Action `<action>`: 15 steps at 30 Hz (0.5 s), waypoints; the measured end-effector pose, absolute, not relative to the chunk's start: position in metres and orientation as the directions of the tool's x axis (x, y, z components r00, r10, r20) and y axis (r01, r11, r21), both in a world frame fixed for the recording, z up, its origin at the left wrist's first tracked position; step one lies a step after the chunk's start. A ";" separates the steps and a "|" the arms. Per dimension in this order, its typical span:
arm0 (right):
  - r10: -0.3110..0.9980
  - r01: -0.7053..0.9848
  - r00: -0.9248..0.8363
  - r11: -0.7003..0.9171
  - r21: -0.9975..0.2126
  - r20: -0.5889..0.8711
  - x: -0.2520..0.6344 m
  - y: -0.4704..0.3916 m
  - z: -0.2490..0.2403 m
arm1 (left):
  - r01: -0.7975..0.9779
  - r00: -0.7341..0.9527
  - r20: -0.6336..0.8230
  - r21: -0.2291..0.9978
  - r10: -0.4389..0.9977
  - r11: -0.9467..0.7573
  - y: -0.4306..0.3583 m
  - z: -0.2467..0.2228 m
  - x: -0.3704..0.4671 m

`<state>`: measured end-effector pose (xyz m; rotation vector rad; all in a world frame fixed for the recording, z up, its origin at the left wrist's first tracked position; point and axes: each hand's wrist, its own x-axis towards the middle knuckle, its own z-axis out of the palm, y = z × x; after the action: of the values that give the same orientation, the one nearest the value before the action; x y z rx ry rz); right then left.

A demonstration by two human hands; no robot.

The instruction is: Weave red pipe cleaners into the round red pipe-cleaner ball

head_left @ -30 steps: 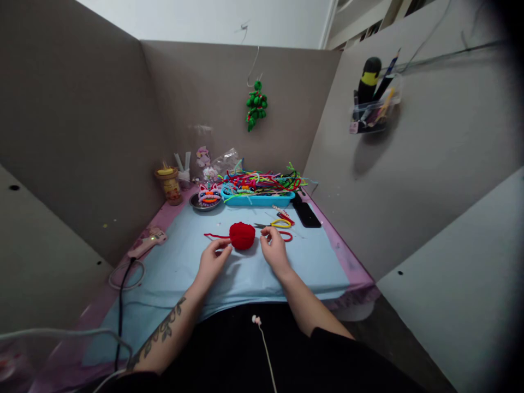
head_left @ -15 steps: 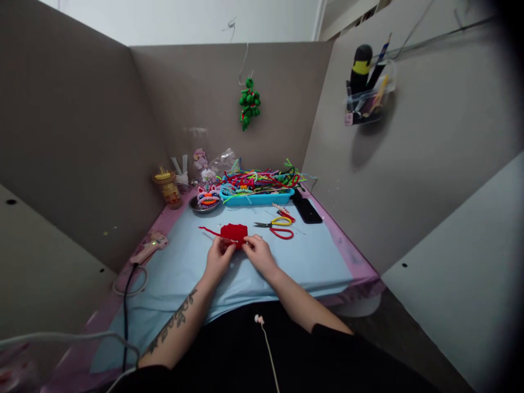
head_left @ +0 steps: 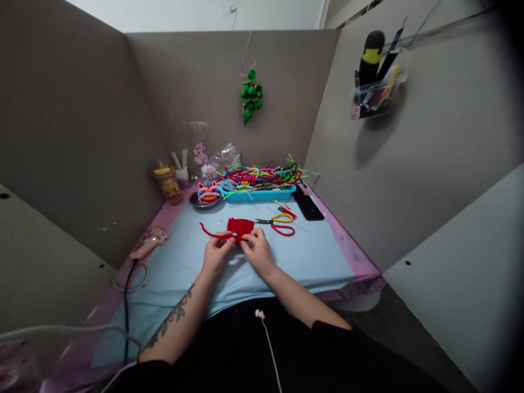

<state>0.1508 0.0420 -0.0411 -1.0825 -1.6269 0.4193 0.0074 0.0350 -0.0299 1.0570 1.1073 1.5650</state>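
A red knitted-looking piece (head_left: 240,226) is held low over the blue cloth, with a loose red strand running off to its left. My left hand (head_left: 216,252) pinches its lower left edge, close to where the strand joins. My right hand (head_left: 257,251) grips the lower right part between thumb and fingers. The two sets of fingertips are close together, and they hide part of the bottom edge. Scissors (head_left: 278,222) with one yellow and one red handle lie just right of the piece, blades pointing left.
Behind are a blue basket (head_left: 260,195) heaped with colourful strands, a metal bowl (head_left: 198,203) with a pink figure, and a tumbler (head_left: 168,185). A phone (head_left: 310,208) lies right; a pink corded tool (head_left: 149,245) lies left. Partitions stand on three sides.
The red piece has shifted slightly right and its upper part is tilted differently. My left fingers now lie more across its left edge by the strand. The camera view has moved slightly.
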 end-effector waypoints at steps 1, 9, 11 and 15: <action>0.814 0.440 -0.002 0.522 -0.731 0.581 0.150 0.042 -0.041 | -0.182 -0.220 0.136 0.967 0.966 -0.178 0.035 -0.030 0.008; 0.829 0.327 0.054 0.512 -0.794 0.557 0.147 0.041 -0.038 | -0.104 -0.250 0.114 0.984 0.961 -0.144 0.036 -0.029 0.010; 0.849 0.277 0.059 0.491 -0.826 0.524 0.148 0.042 -0.037 | -0.094 -0.240 0.136 0.982 0.961 -0.162 0.036 -0.029 0.009; 0.888 0.191 0.039 0.444 -0.875 0.459 0.150 0.046 -0.038 | -0.124 -0.249 0.150 0.975 0.957 -0.185 0.037 -0.029 0.009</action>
<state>0.1504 0.0456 -0.0378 -1.0112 -1.4606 0.7071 0.0094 0.0371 -0.0286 1.0967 1.1843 1.5798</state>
